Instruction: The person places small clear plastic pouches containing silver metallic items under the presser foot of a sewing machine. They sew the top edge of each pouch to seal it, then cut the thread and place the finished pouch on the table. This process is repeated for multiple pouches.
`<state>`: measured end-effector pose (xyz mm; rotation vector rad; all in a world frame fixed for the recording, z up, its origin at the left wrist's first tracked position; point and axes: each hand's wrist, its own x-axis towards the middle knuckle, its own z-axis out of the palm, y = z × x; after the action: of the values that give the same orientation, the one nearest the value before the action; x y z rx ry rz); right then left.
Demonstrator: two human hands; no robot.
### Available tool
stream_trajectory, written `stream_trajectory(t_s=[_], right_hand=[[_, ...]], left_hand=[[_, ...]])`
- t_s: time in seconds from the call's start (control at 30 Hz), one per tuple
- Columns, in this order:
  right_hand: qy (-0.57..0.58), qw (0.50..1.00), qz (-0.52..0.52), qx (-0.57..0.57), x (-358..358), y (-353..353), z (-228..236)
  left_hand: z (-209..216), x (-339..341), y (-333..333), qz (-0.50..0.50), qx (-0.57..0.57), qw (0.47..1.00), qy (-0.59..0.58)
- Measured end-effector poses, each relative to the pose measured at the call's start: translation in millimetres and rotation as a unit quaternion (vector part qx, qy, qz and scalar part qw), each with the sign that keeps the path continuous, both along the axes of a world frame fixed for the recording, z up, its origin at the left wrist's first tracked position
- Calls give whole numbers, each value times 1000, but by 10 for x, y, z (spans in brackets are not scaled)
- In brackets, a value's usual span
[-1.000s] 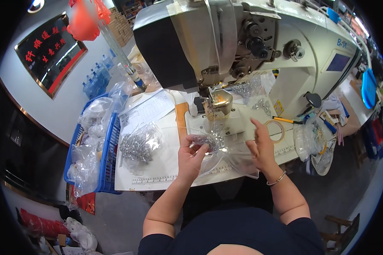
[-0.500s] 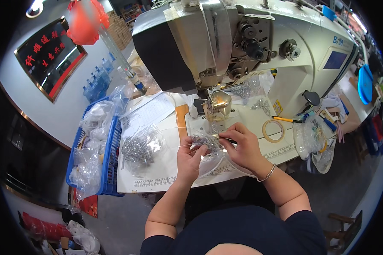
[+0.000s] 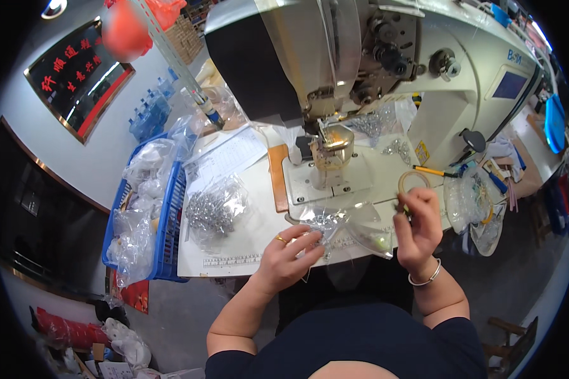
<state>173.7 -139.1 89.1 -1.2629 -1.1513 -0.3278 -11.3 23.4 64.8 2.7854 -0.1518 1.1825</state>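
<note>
the left hand (image 3: 291,256) curls over a clear plastic piece with silvery bits (image 3: 324,222) at the white desk (image 3: 263,218); its grip i cannot tell. the right hand (image 3: 418,226) is raised apart, its hold unclear. handling the piece seems the step; next move calls for steadiness.

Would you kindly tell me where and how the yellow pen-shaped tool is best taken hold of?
I'd pinch the yellow pen-shaped tool mid-barrel, coming from above with the right hand, which is nearer. It is slim, straight and lying down, its middle uncovered; the tape roll sits close on its near side, so a low approach from there looks awkward.
</note>
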Motion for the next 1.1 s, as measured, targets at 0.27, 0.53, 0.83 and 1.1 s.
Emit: stream_trajectory(t_s=[0.27, 0.53, 0.83, 1.1], right_hand=[[-99, 954, 16, -281, -285, -16, -666], [-175, 944, 20, -279, -369, 179, -611], [-204, 930, 11, -306, -339, 109, -564], [-198, 927, 19, -318, -409, 156, -594]], left_hand=[[-729, -101, -199, 1, 21, 998, 64], [-672, -97, -199, 8, 22, 999, 30], [-673, -75, -210, 15, -9, 1000, 16], [-665, -42, -244, -5, 2, 1000, 12]])
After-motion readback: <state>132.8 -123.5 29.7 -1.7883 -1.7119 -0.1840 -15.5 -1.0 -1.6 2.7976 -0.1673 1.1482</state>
